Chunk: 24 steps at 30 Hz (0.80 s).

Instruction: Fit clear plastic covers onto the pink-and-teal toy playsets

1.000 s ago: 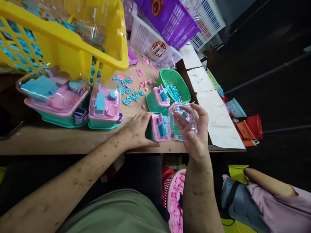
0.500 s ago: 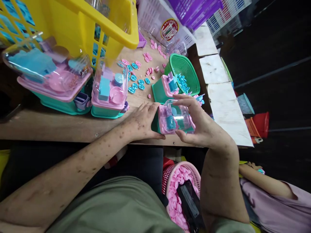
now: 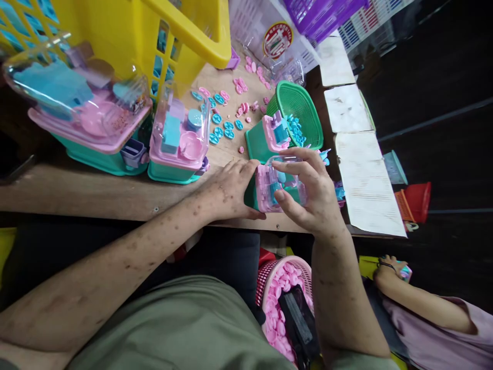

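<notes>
The left hand [image 3: 231, 187] is closed around the near end of a toy [image 3: 265, 187] at the table [image 3: 115, 192] edge. The right hand [image 3: 314, 198] curls over the clear cover [image 3: 288, 180] on top of it, thumb and fingers pinching its sides. A green basket [image 3: 298, 110] sits just beyond the grip.

Olive-green shirt [image 3: 185, 329] across the near torso; 2 forearms bare; left hand [image 3: 231, 187] and right hand [image 3: 311, 200] ungloved.

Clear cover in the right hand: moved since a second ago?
Yes: the clear cover went left onto the pink-topped toy by the table edge.
</notes>
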{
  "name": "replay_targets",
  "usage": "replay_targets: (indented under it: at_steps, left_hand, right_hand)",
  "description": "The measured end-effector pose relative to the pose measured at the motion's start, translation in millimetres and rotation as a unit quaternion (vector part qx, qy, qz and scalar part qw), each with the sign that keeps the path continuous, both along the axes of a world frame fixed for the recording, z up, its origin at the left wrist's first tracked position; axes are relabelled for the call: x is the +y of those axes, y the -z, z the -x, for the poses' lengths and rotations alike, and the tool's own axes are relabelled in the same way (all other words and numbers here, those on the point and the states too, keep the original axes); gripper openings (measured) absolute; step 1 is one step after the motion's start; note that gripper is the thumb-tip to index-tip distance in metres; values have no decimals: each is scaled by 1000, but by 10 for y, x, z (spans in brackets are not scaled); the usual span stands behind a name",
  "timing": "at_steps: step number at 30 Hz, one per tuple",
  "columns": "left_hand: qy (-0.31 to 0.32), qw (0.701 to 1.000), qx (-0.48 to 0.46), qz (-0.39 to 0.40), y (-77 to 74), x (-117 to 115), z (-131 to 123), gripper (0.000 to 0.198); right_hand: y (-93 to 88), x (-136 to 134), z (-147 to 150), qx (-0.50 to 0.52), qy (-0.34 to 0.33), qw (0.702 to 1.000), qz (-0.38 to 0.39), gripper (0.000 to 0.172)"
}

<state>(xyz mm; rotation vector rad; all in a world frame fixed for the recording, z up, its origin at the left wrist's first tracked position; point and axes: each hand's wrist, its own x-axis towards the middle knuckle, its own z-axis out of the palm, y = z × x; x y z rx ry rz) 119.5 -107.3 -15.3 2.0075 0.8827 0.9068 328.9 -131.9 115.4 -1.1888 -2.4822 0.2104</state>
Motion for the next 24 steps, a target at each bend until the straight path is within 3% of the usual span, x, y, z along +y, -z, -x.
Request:
replay_targets:
  at_steps: [24]
  left_hand:
    - [-11, 1000, -8, 3, -24, -50, -33, 101]
  right_hand:
    - [61, -147, 78, 12, 34, 997, -68, 39]
